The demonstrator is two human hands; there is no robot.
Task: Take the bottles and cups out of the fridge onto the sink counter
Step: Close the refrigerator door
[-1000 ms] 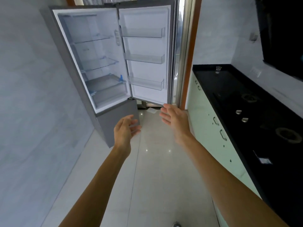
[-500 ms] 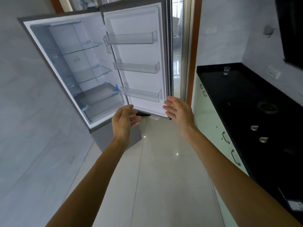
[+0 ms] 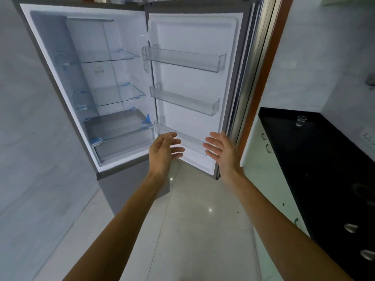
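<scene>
The fridge [image 3: 113,94] is seen with its door [image 3: 194,94] swung fully open to the right. Inside the cabinet, the two glass shelves [image 3: 113,57] and the drawer [image 3: 121,138] at the bottom show nothing on them. The three clear door racks [image 3: 184,59] are also seen without any bottle or cup in them. No bottle is visible anywhere in this view.

Both hands are held out in front of the lowest door rack. The left hand [image 3: 162,153] is held with the fingers loosely spread and slightly curled, and nothing is gripped by it. The right hand [image 3: 223,153] is held flat and open, palm turned toward the left, and it is also empty. Neither hand is touching the fridge, as far as can be told.

On the right, a black counter [image 3: 288,142] runs from near to far. One small clear cup [image 3: 301,121] is standing upright at its far end, near the wall. Stove knobs [image 3: 351,228] are seen on the near part, but the sink itself is not in view, so it cannot be told whether this is the sink counter.

It is judged that the emptying of the fridge is finished or nearly finished, since nothing is left to be taken from the parts that are shown. Where the bottles were put cannot be told. What could remain is the closing of the door.
</scene>
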